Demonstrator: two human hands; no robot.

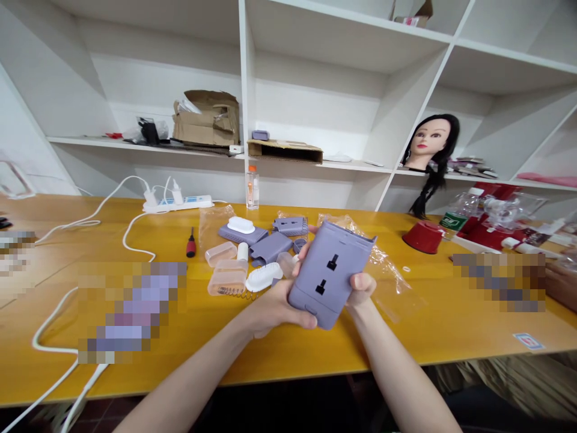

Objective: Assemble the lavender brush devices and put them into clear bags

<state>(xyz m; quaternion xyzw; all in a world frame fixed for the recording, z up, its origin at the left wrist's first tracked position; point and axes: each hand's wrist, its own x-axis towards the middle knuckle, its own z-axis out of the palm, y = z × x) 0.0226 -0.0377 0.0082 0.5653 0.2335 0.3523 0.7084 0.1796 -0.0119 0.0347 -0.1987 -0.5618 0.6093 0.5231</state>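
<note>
Both my hands hold a purple plastic housing tilted above the table, its flat side with two black keyhole-shaped slots facing me. My left hand grips its lower left, thumb across the bottom edge. On the right side, my right hand has its fingers around the edge; most of them are hidden behind the housing. Just beyond lie several loose parts: a purple shell, a white oval piece on another purple part, a white perforated piece, clear pinkish cups and a coil spring.
A red-handled screwdriver lies left of the parts. Behind stand a power strip with white cables and a clear bottle. Plastic bags spread to the right, near a red bowl-shaped object. Another person's arm rests at far right.
</note>
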